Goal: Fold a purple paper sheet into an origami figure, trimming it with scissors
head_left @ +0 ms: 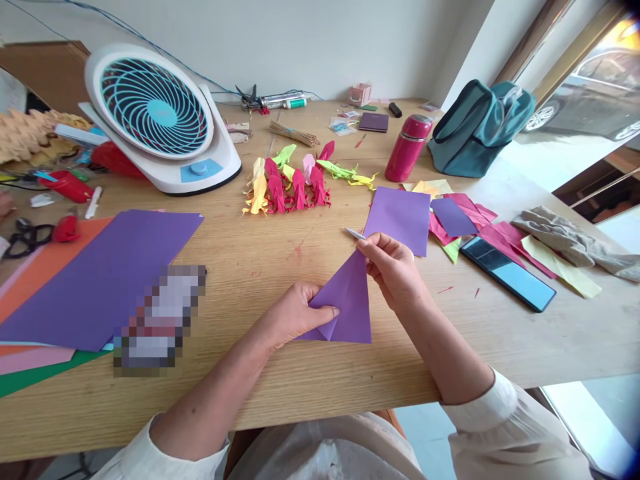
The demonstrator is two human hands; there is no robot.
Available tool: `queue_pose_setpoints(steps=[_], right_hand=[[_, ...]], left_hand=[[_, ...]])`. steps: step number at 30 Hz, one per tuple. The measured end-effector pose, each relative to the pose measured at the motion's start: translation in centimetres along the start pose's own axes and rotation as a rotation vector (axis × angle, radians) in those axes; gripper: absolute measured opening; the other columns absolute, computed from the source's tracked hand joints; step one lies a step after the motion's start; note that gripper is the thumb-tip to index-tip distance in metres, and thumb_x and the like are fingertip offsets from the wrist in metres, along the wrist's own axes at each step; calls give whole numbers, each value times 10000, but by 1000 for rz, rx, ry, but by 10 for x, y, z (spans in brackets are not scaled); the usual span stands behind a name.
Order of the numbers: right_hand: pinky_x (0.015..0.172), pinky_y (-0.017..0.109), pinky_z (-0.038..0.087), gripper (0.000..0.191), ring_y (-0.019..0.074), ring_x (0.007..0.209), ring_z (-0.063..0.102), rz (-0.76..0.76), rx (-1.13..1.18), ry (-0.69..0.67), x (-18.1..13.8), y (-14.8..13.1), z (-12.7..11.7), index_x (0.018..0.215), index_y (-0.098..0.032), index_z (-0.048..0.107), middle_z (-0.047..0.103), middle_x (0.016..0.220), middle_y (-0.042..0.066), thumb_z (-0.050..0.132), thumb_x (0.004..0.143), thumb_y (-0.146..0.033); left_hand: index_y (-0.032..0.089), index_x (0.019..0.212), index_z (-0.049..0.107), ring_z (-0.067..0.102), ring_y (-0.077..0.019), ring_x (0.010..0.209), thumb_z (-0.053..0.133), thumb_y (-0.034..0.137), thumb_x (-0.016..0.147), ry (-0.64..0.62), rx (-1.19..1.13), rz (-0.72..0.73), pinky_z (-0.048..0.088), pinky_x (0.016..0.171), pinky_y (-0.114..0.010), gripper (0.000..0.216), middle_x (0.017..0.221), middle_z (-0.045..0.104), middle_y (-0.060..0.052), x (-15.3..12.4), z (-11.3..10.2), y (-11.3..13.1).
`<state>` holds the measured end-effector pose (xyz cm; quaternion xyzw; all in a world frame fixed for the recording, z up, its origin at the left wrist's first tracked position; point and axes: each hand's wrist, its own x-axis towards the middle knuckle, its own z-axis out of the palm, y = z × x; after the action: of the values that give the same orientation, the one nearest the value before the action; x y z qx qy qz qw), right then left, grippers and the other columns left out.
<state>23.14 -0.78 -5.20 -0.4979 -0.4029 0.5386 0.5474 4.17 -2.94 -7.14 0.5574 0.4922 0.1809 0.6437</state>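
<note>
A sheet of purple origami paper [354, 303], folded to a triangle with a small flap near its lower edge, is held just over the wooden table. My left hand [300, 310] is closed on its left side, thumb pressed flat on the flap. At the top corner, my right hand [393, 267] is closed in a pinch. From its fingertips a slim, pointed silver tool [354, 233] sticks out to the left; the rest is hidden in the hand. Behind this hand lies a flat purple square sheet [400, 217].
Folded paper figures [300, 183] stand in rows mid-table. A fan [160, 120] and large coloured sheets [110, 273] are at left. To the right are a pink flask [407, 148], a phone [507, 273], paper scraps [507, 240], a grey cloth [570, 237] and a teal bag [473, 133].
</note>
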Motion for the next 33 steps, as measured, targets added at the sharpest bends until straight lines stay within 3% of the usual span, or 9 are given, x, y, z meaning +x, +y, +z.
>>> queue_pose_setpoints(steps=[15,19,23,26,28,30,31,33], right_hand=[[493,240,331,375,74,508,372,-13,54,89,3,-10,-9,702,-223,541,461,619,-61,808,677,-486],[544,240,382,382,93,580,456,9,12,-38,0,-8,-7,791,-221,612,539,682,-39,804,697,-537],[613,290,431,397,144,653,546,56,-62,-166,-1,0,-4,751,-206,629,641,725,9,792,698,-564],[612,301,429,382,155,646,554,63,-63,-140,2,9,-5,751,-209,638,669,727,19,785,700,-558],[595,297,415,372,153,632,546,66,-84,-120,5,15,-6,747,-212,636,671,720,20,777,706,-554],[575,295,396,365,152,616,534,51,-129,-123,8,20,-7,738,-213,635,663,714,22,758,720,-555],[568,295,390,360,152,611,528,38,-168,-134,9,23,-8,739,-212,636,657,712,23,745,733,-554],[562,299,383,335,155,607,519,-13,-294,-159,10,28,-7,756,-208,642,635,700,21,710,774,-536]], left_hand=[[175,694,663,449,-101,497,713,267,655,-39,42,2,304,504,-219,111,564,546,57,-3,2,4],[180,635,630,461,-108,500,715,266,658,4,36,-10,317,501,-224,123,561,548,47,-4,0,4],[182,631,604,495,-123,509,702,280,709,46,150,32,318,485,-227,159,574,565,35,-6,-6,4],[192,870,672,637,-176,704,699,255,755,135,256,183,463,601,-249,135,791,693,0,-13,-11,7],[217,1035,665,664,-204,918,688,208,791,341,361,404,523,795,-304,245,1000,718,-30,-19,-13,9],[222,1059,667,641,-210,1031,639,157,850,535,519,637,504,928,-349,221,1078,704,-50,-25,-13,7],[217,1054,676,637,-206,1048,602,133,882,567,599,725,498,951,-358,206,1088,703,-57,-27,-12,4],[200,1063,692,648,-193,1036,540,92,924,489,714,831,516,940,-350,233,1094,713,-65,-29,-9,-5]])
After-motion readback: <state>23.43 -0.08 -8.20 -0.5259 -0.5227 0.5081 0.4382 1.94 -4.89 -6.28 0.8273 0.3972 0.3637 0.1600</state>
